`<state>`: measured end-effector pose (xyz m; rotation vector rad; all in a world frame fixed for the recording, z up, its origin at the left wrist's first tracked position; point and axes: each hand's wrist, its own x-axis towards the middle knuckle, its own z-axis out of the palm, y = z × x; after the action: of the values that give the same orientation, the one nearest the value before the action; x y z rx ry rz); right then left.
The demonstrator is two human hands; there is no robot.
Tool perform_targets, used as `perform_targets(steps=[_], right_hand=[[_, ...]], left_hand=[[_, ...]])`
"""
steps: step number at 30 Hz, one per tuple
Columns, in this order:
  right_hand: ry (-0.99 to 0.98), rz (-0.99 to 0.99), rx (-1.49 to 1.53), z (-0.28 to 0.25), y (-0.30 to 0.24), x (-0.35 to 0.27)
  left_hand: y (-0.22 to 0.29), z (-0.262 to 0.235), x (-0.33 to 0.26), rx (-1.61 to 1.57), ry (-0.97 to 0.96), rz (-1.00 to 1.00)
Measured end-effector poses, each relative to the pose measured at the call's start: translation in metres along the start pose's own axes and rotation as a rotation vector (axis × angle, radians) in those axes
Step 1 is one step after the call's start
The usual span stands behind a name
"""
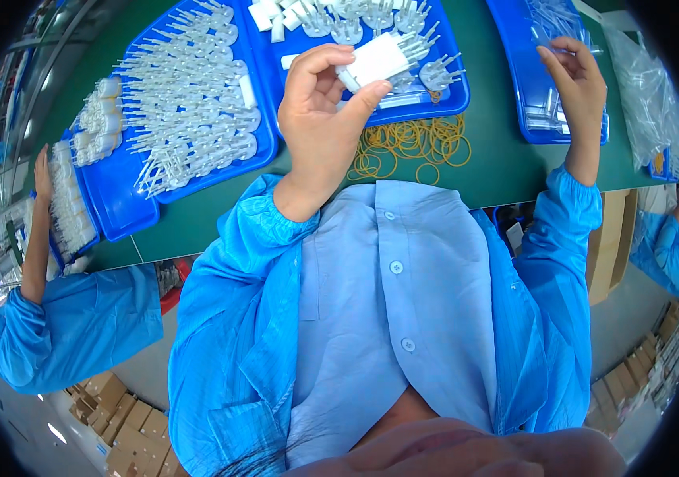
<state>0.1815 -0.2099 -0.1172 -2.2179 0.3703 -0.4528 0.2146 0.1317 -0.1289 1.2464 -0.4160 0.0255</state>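
My left hand (pixel 319 119) is closed, with thumb and fingers pinching a white rectangular plastic block (pixel 377 62) above the middle blue tray (pixel 452 107). Behind the block lie white round pieces with metal pins (pixel 438 74), which partly overlap it in view. My right hand (pixel 582 87) is over the right blue tray (pixel 520 83), its fingers curled and the thumb near the index fingertip. Clear thin plastic pieces (pixel 555 20) lie close to those fingertips. Whatever sits between them is too small to make out.
Many pinned white pieces (pixel 196 95) fill the left blue tray (pixel 121 203). Yellow rubber bands (pixel 411 147) lie on the green table (pixel 482 167). A clear plastic bag (pixel 637 87) lies at right. Co-workers in blue sleeves (pixel 77 330) sit at both sides.
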Motion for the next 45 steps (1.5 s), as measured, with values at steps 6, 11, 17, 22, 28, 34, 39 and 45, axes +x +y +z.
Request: perform_targets(steps=[6,11,17,22,28,34,39,45], right_hand=[[-0.285,-0.275,0.827,0.067,-0.105,-0.028],[-0.372,-0.142,1.04,0.085,-0.102,-0.024],[-0.399,-0.079,1.23,0.09,-0.087,-0.02],[-0.336,-0.111,1.09,0.089,-0.09,-0.022],[-0.296,-0.098,0.92,0.08,-0.095,-0.025],[-0.29,-0.19,1.022,0.082,-0.091,-0.024],[-0.313,-0.188,1.071,0.084,-0.088,-0.021],[-0.38,-0.201,1.287,0.087,-0.066,-0.014]], left_hand=[[0.005,-0.001,-0.001,0.066,-0.011,0.03],[0.004,-0.002,0.0,-0.066,0.012,-0.081],[0.001,-0.004,-0.003,-0.19,0.057,-0.231],[0.001,-0.004,-0.003,-0.232,0.107,-0.264],[0.003,-0.003,-0.002,-0.248,0.126,-0.299],[0.004,-0.003,-0.001,-0.231,0.132,-0.284],[0.006,-0.004,-0.001,-0.221,0.13,-0.28],[0.006,-0.004,-0.002,-0.207,0.11,-0.227]])
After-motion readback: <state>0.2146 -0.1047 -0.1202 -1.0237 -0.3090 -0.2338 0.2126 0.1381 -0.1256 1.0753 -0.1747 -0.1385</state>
